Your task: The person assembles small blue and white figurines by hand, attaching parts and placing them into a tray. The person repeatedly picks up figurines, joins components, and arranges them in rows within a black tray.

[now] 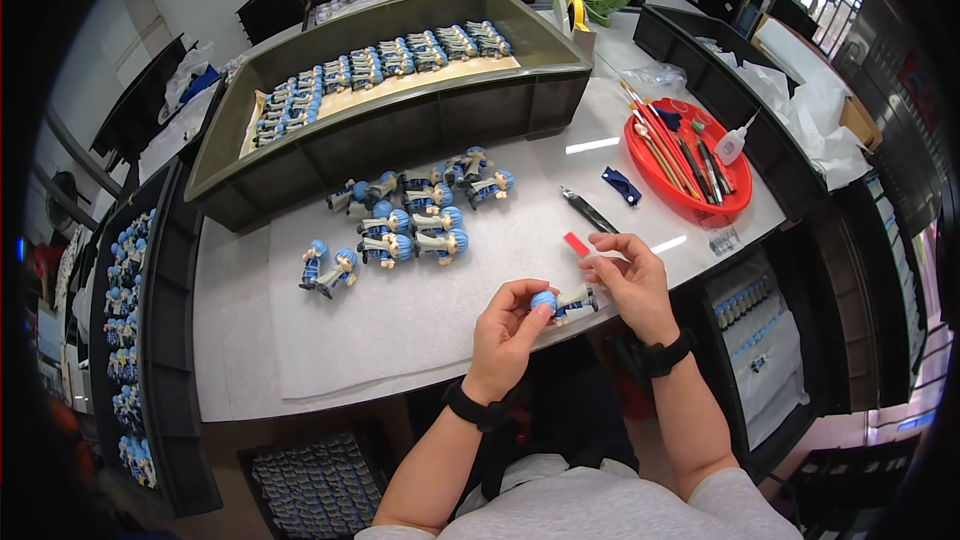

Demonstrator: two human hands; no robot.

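A small figurine (577,304) with blue hair lies sideways over the table's near edge. My left hand (510,330) is closed round its blue head, thumb on top. My right hand (630,285) is closed in a pinch just beyond the figurine's legs, on a small flat strip (576,244) with a bright red end that sticks out to the left. The rest of the strip is pale and partly hidden by the fingers. Several like figurines (438,243) lie in a cluster on the white sheet (330,350), with two more (336,273) at its left.
A large dark bin (420,105) at the back holds rows of figurines. On the right stand a red bowl (745,190) of brushes and tools, a craft knife (588,210) and a blue clip-like piece (622,186). Crates flank the table; a person in red works opposite.
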